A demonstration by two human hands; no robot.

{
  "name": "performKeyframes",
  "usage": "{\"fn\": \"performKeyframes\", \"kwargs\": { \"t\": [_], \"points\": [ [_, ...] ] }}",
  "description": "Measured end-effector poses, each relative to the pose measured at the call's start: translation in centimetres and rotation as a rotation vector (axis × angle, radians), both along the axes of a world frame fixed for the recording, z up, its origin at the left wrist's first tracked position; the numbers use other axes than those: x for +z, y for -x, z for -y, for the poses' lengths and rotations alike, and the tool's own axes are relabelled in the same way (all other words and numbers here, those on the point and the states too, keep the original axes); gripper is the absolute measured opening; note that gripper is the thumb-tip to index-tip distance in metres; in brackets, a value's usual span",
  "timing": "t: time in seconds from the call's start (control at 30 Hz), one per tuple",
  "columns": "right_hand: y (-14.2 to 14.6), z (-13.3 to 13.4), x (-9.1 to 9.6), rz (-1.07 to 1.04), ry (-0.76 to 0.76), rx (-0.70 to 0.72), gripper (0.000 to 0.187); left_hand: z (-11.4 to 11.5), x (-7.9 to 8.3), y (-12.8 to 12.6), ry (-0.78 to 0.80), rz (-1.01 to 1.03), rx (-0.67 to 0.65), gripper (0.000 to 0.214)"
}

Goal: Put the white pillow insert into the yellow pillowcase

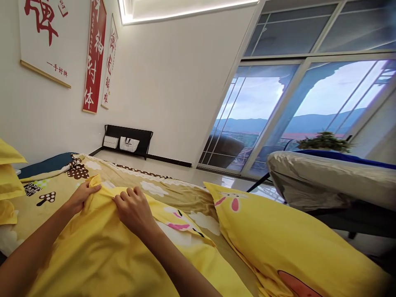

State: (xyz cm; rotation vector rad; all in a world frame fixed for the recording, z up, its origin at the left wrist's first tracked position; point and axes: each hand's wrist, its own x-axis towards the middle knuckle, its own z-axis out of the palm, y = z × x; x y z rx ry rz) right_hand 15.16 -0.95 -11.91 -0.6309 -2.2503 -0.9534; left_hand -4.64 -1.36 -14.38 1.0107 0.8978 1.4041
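A yellow pillowcase (102,251) with a pink and black printed pattern spreads over the bed in front of me. My left hand (82,196) pinches its edge near the far corner, thumb on top. A short way to the right, my right hand (134,208) is closed in a fist on the same edge, and its fingertips are partly hidden. Cloth lies bunched between the two hands. To the right rests a plump yellow pillow (278,231) with a pink-eared print, apart from my hands. I cannot see whether the pillowcase holds anything inside.
Beneath is a brown patterned bedsheet (173,192). Folded yellow bedding (10,173) is stacked at the left edge. A plastic-covered piece of furniture (324,177) stands at right, by a plant (324,141). A black rack (128,138) with bags stands against the far wall.
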Motion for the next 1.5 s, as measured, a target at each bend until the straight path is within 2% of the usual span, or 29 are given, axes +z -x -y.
{"fn": "performKeyframes", "kwargs": {
  "t": [0.1,0.2,0.3,0.4,0.53,0.6,0.67,0.73,0.8,0.83,0.9,0.97,1.03,1.17,1.23,1.3,1.33,1.43,1.5],
  "points": [
    [-0.5,-0.1,0.4,-0.037,0.132,0.014,0.024,-0.4,-0.4,0.1,0.077,0.049,-0.027,0.041],
    [-0.7,-0.1,0.0,0.000,0.163,0.112,0.027,-1.1,-0.4,0.3,0.116,0.112,-0.019,0.041],
    [-0.3,0.0,-1.5,0.123,0.184,0.227,0.027,-1.8,-0.4,0.2,0.120,0.170,0.082,0.039],
    [0.5,-0.1,-3.6,0.257,0.288,0.255,0.023,-2.1,-0.4,-0.1,0.100,0.219,0.162,0.041],
    [0.6,-1.0,-5.1,0.351,0.546,0.235,0.019,-1.5,-0.9,-0.4,0.023,0.168,0.160,0.046],
    [0.1,-2.0,-4.6,0.351,0.790,0.312,0.021,-0.9,-1.1,-0.4,-0.027,0.113,0.125,0.046],
    [-0.5,-3.3,-3.5,0.180,1.044,0.401,0.027,-0.1,-1.2,-0.5,-0.081,0.055,0.085,0.042],
    [-1.0,-4.7,-2.2,-0.181,1.141,0.424,0.027,0.7,-1.2,-0.6,-0.132,0.003,0.067,0.041],
    [-1.0,-5.9,-1.2,-0.447,1.115,0.405,0.024,1.3,-1.1,-0.7,-0.176,-0.041,0.072,0.044],
    [-0.7,-6.2,-0.9,-0.472,1.124,0.408,0.028,1.6,-1.0,-0.8,-0.191,-0.058,0.074,0.045],
    [0.2,-6.4,-0.8,-0.396,1.198,0.474,0.031,1.8,-1.0,-0.9,-0.217,-0.083,0.079,0.047],
    [1.4,-6.2,-1.2,-0.345,1.231,0.562,0.023,1.8,-1.1,-0.9,-0.239,-0.103,0.098,0.047],
    [2.6,-5.8,-1.8,-0.340,1.154,0.564,0.014,1.6,-1.4,-0.6,-0.261,-0.126,0.146,0.046],
    [3.9,-5.2,-2.4,-0.381,0.848,0.387,0.022,1.1,-2.3,-0.2,-0.293,-0.258,0.245,0.044],
    [4.0,-5.3,-2.1,-0.429,0.798,0.370,0.020,0.9,-3.0,-0.1,-0.253,-0.380,0.203,0.039],
    [3.8,-5.7,-1.6,-0.509,0.830,0.360,0.018,0.9,-3.6,-0.1,-0.238,-0.523,0.188,0.042],
    [3.7,-6.0,-1.5,-0.549,0.857,0.350,0.017,0.9,-3.9,0.1,-0.277,-0.609,0.222,0.047],
    [3.3,-6.9,-1.2,-0.581,0.937,0.323,0.015,0.8,-4.5,1.4,-0.522,-0.863,0.407,0.055],
    [3.2,-7.2,-1.2,-0.538,0.939,0.317,0.014,0.6,-4.5,2.9,-0.597,-0.929,0.468,0.056]
  ]
}}
